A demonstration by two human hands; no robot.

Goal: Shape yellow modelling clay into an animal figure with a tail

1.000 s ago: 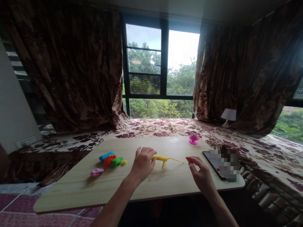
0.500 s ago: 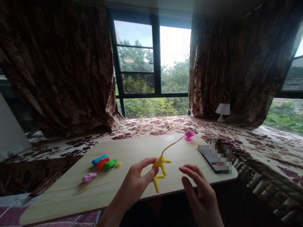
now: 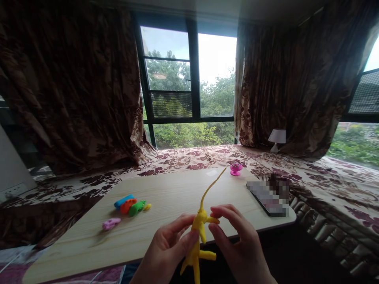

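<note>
"The yellow figure [image 3: 196, 252] has dipped lower; the right hand [image 3: 238, 234] has reached one limb [image 3: 214, 221]."
"Gripping it?"
"Can't tell. The left hand [image 3: 168, 246] clamps the body, above the near edge of the table [image 3: 97, 240]."
"Done?"
"Body, limbs, long strand [image 3: 210, 186] look formed; what's left isn't shown."

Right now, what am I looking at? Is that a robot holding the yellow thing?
No robot here, just a person, and the picture comes from a camera worn on their head. Their bare left hand holds a yellow figure with stubby limbs. Their right hand is at one limb; I can't tell whether it pinches it. On the table are a blue lump, an orange lump, a green lump, a small yellow bit, a pale pink piece, a bright pink piece and a flat device, partly blurred. Behind is a window.
</note>
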